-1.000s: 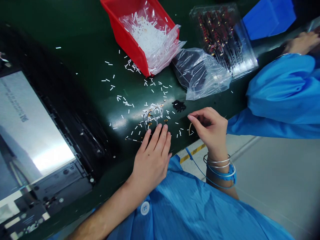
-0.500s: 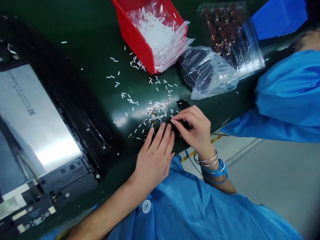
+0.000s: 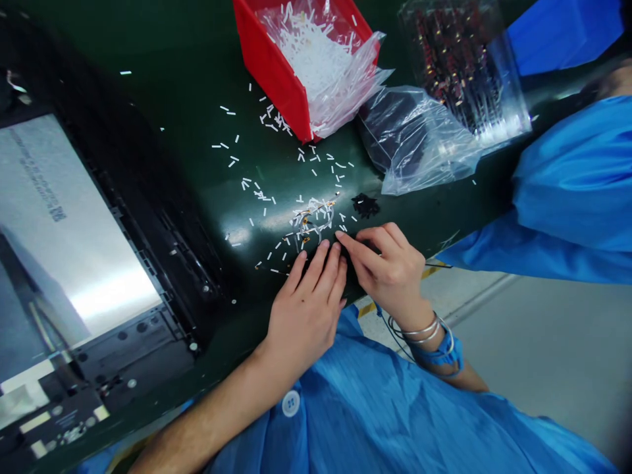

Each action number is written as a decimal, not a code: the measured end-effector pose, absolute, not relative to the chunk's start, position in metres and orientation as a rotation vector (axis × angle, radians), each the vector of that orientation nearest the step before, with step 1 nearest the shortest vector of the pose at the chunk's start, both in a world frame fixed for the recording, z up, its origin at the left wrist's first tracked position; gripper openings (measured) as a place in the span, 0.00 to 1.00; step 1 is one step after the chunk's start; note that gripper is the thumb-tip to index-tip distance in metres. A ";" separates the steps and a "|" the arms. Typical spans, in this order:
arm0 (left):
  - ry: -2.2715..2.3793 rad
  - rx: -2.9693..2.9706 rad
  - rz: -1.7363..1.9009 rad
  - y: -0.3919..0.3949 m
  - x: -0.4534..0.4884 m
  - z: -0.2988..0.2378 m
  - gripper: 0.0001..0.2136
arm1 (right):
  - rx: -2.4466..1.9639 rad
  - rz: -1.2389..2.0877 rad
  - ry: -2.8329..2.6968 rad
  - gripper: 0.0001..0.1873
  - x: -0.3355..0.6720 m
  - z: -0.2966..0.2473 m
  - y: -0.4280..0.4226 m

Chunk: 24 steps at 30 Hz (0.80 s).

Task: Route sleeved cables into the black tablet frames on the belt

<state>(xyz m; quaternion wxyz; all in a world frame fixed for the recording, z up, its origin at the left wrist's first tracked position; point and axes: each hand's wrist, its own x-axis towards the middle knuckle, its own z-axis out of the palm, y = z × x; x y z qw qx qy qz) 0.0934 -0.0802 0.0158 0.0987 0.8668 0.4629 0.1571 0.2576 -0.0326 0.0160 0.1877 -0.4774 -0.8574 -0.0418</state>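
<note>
My left hand point(image 3: 306, 306) lies flat on the dark green belt point(image 3: 187, 79), its fingers stretched out and touching the surface just below a small heap of thin wires with gold ends point(image 3: 311, 220). My right hand point(image 3: 388, 266) rests beside it, fingertips pinched together right next to the left fingertips; what they pinch is too small to make out. Several short white tube pieces point(image 3: 247, 184) lie scattered about the heap. A little black clump point(image 3: 366, 205) sits just above my right hand.
A red bin point(image 3: 269, 62) lined with a clear bag of white tube pieces stands at the top. Beside it lie a crumpled clear bag point(image 3: 419, 141) and a clear tray of small parts point(image 3: 459, 59). A large display panel point(image 3: 64, 237) lies at left. A co-worker's blue sleeve point(image 3: 573, 191) reaches in at right.
My right hand has moved left from the belt's edge to meet my left fingertips, and its fingers have closed into a pinch. My left hand stayed flat.
</note>
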 end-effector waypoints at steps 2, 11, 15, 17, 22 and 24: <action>1.370 2.562 0.459 -0.080 0.093 0.016 0.21 | -1.348 -0.034 -2.397 0.14 0.257 0.017 -0.032; 1.374 2.563 0.452 -0.080 0.093 0.016 0.21 | -1.302 0.276 -2.097 0.14 0.260 0.011 -0.028; 1.368 2.577 0.467 -0.080 0.093 0.017 0.20 | -1.270 0.087 -2.213 0.15 0.259 0.009 -0.019; 1.358 2.575 0.529 -0.081 0.093 0.016 0.20 | -1.261 -0.020 -2.342 0.16 0.259 0.008 -0.014; 1.349 2.506 0.819 -0.083 0.092 0.019 0.15 | -1.281 -0.040 -2.415 0.16 0.259 0.010 -0.024; 1.387 2.492 0.855 -0.082 0.094 0.020 0.16 | -1.276 0.037 -2.374 0.15 0.259 0.012 -0.034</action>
